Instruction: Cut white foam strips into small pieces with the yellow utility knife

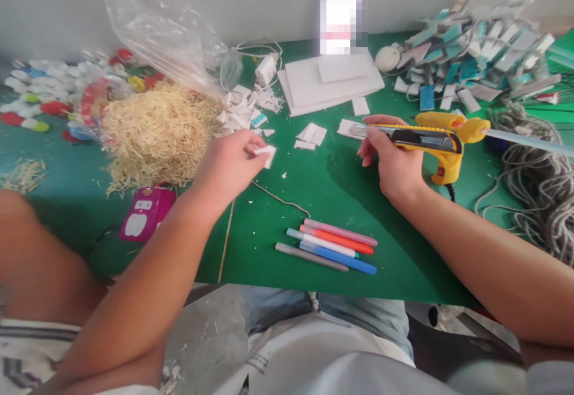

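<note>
My left hand [231,165] is closed in a pinch on a small white foam piece [267,153], held just above the green mat [327,192]. My right hand [392,165] grips a yellow and black utility knife [417,137] whose blade points left, toward white foam scraps [311,135] lying on the mat. A yellow glue gun [451,144] stands just behind the knife hand.
A heap of straw [155,135] under a clear plastic bag [165,36] lies at the left. Several coloured markers [334,245] rest near the front edge. White foam sheets [329,81], a pink device [146,213], grey cord [542,198] and a pile of cut pieces [475,48] surround the mat.
</note>
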`<state>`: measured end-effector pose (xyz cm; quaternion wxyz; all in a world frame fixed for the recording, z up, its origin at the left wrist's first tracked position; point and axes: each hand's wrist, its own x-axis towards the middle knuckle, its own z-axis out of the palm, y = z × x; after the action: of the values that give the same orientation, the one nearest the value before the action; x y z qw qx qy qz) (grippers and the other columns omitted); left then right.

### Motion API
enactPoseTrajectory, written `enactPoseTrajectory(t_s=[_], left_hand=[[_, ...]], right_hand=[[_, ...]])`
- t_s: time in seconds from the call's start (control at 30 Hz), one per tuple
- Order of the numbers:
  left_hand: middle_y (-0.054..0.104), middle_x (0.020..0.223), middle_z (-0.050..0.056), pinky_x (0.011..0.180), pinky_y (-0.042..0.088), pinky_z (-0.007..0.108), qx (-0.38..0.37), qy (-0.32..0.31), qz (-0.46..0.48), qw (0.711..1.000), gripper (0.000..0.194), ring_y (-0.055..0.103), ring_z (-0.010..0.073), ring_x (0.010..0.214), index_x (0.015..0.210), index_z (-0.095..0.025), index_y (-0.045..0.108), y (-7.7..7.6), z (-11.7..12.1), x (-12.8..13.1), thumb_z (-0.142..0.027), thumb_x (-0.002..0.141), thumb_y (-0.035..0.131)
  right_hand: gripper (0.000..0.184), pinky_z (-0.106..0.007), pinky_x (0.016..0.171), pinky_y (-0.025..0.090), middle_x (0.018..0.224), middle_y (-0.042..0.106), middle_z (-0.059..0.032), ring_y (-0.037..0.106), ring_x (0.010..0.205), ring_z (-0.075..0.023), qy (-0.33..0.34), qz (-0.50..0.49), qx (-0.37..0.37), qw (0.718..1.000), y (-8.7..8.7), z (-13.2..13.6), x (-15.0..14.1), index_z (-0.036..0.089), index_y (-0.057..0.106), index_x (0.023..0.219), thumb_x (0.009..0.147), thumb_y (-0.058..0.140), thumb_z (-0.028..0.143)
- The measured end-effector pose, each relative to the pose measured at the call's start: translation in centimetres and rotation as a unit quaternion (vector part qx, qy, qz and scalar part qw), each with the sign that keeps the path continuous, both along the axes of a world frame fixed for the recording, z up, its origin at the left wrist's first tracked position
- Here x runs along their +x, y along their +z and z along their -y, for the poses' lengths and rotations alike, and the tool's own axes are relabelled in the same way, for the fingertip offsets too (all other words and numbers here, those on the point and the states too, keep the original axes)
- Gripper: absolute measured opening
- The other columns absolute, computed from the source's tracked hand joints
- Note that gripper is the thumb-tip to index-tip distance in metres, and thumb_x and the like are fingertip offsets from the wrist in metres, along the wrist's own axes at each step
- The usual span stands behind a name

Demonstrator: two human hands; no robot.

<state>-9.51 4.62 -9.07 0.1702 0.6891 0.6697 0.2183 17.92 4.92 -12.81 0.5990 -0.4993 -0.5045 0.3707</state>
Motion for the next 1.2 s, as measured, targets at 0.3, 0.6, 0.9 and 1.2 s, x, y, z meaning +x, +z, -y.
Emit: enactPoseTrajectory(t_s=[0.3,0.6,0.9,1.2], left_hand=[[0.070,0.076,0.002,0.056,0.039,0.026,-0.088,0.008,-0.032,0.996,0.020,0.057,0.0143,0.060,0.090,-0.019,0.076,-0.1,-0.9,0.4,-0.035,0.078,0.074],[0.069,0.077,0.002,0.062,0.043,0.028,-0.112,-0.023,0.025,0.993,0.020,0.060,0.0161,0.066,0.091,-0.018,0.075,-1.0,-2.8,1.7,-0.034,0.079,0.076],[0.070,0.081,0.003,0.067,0.047,0.028,-0.067,-0.017,0.066,0.995,0.023,0.059,0.0146,0.068,0.097,-0.017,0.077,0.6,-2.8,2.7,-0.032,0.079,0.076],[0.071,0.100,0.004,0.068,0.050,0.027,-0.034,-0.218,0.098,0.970,0.023,0.057,0.0115,0.067,0.100,-0.020,0.078,-0.8,-1.2,5.1,-0.031,0.081,0.071]], right_hand=[[0.016,-0.022,0.044,0.044,0.058,0.061,0.0082,0.052,0.044,-0.0075,0.011,0.010,-0.021,1.000,0.0,-0.1,0.1,0.024,0.067,0.095,0.088,0.071,0.037],[0.011,-0.022,0.044,0.044,0.056,0.061,0.0088,0.053,0.043,-0.0071,0.011,0.011,-0.027,1.000,0.1,-0.1,0.1,0.023,0.069,0.094,0.087,0.070,0.032],[0.009,-0.021,0.044,0.043,0.055,0.062,0.0090,0.052,0.042,-0.0066,0.015,-0.001,-0.039,0.999,0.6,0.1,0.0,0.022,0.069,0.094,0.085,0.066,0.024],[0.011,-0.022,0.044,0.043,0.055,0.062,0.0091,0.052,0.043,-0.0078,0.012,0.010,-0.058,0.998,0.7,0.1,0.0,0.023,0.069,0.094,0.085,0.069,0.030]])
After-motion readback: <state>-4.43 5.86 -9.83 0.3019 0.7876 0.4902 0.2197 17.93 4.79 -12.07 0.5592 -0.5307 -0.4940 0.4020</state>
